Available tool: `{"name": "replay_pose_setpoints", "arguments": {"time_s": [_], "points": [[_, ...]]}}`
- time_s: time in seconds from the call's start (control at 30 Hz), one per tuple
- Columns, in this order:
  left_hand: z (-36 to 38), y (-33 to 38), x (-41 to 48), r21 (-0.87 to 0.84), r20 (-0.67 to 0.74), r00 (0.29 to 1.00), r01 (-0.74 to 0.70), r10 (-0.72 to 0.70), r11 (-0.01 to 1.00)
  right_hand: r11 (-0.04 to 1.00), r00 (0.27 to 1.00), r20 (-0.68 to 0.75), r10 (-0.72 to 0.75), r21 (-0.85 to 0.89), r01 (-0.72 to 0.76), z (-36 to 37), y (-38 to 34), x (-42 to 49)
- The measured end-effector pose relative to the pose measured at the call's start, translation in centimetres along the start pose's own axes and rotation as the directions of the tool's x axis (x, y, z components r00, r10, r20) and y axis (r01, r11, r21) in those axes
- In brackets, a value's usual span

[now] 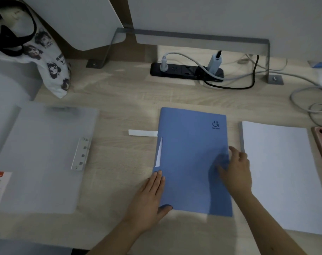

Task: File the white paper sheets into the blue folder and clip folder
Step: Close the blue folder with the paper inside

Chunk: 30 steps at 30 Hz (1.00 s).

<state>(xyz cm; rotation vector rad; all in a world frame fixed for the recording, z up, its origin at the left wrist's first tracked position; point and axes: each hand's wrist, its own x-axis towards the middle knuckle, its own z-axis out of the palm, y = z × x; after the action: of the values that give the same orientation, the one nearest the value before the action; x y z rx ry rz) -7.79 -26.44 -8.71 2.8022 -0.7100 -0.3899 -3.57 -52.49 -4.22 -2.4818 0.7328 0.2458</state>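
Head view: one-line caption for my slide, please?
Both hands, left hand and right hand, rest on the closed blue folder, paper stack beside it.

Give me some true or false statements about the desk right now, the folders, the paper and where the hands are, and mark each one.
1. The blue folder lies closed on the desk. True.
2. The stack of white paper lies left of the blue folder. False: it lies to its right.
3. The left hand rests on the blue folder's left edge. True.
4. The right hand is lifting a paper sheet. False: it rests at the folder's right edge.
5. The clip folder sits at the far left. True.
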Motion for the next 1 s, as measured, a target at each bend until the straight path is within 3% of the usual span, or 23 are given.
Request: {"name": "replay_pose_setpoints", "arguments": {"time_s": [0.07,0.13,0.27,0.33,0.4,0.47,0.5,0.57,0.67,0.73,0.77,0.87,0.9,1.0], "points": [[0.0,-0.1,0.2,0.051,-0.055,0.997,-0.047,0.049,0.998,0.961,0.962,0.133,-0.240,-0.104,0.254,0.9,-0.6,-0.7],[-0.4,-0.2,0.5,0.094,-0.112,0.988,-0.094,0.104,0.991,0.898,0.894,0.288,-0.343,-0.180,0.402,2.4,-0.6,-1.0],[-3.0,-0.3,1.9,0.013,-0.179,0.980,-0.087,0.088,0.996,0.877,0.885,0.351,-0.307,-0.256,0.406,3.8,0.3,-0.8],[-4.0,-0.7,3.1,-0.097,-0.237,0.971,0.006,-0.029,0.995,0.873,0.880,0.369,-0.300,-0.265,0.409,3.7,0.1,-0.8],[-5.1,-1.0,4.7,-0.321,-0.281,0.912,0.204,-0.299,0.925,0.867,0.874,0.385,-0.296,-0.276,0.415,3.5,-0.1,-0.8],[-5.9,-1.0,6.8,-0.540,-0.119,0.830,0.407,-0.545,0.737,0.863,0.873,0.389,-0.294,-0.284,0.417,3.5,-0.2,-0.9],[-6.0,-1.1,7.8,-0.585,0.002,0.812,0.474,-0.584,0.658,0.861,0.871,0.394,-0.292,-0.288,0.419,3.5,-0.2,-0.9],[-5.9,-1.1,9.4,-0.568,0.124,0.830,0.509,-0.544,0.647,0.865,0.868,0.404,-0.288,-0.280,0.417,3.5,-0.2,-0.9],[-6.1,-1.6,10.5,-0.536,0.097,0.831,0.507,-0.547,0.675,0.874,0.869,0.405,-0.285,-0.263,0.410,3.4,-0.3,-0.9],[-5.8,-2.4,10.7,-0.563,0.133,0.822,0.523,-0.554,0.640,0.878,0.870,0.406,-0.280,-0.257,0.403,3.4,-0.4,-0.9],[-5.7,-2.8,10.8,-0.612,0.186,0.814,0.534,-0.550,0.583,0.878,0.871,0.406,-0.276,-0.263,0.400,3.5,-0.4,-0.9],[-6.2,-3.3,10.9,-0.818,0.400,0.776,0.542,-0.488,0.193,0.872,0.871,0.410,-0.272,-0.278,0.404,3.4,-0.4,-1.0],[-6.5,-3.2,10.9,-0.836,0.445,0.782,0.537,-0.437,0.111,0.871,0.869,0.413,-0.272,-0.278,0.405,3.3,-0.5,-1.0],[-6.6,-2.9,10.6,-0.854,0.463,0.816,0.515,-0.346,0.071,0.871,0.869,0.416,-0.268,-0.282,0.403,3.3,-0.7,-1.1]]}}
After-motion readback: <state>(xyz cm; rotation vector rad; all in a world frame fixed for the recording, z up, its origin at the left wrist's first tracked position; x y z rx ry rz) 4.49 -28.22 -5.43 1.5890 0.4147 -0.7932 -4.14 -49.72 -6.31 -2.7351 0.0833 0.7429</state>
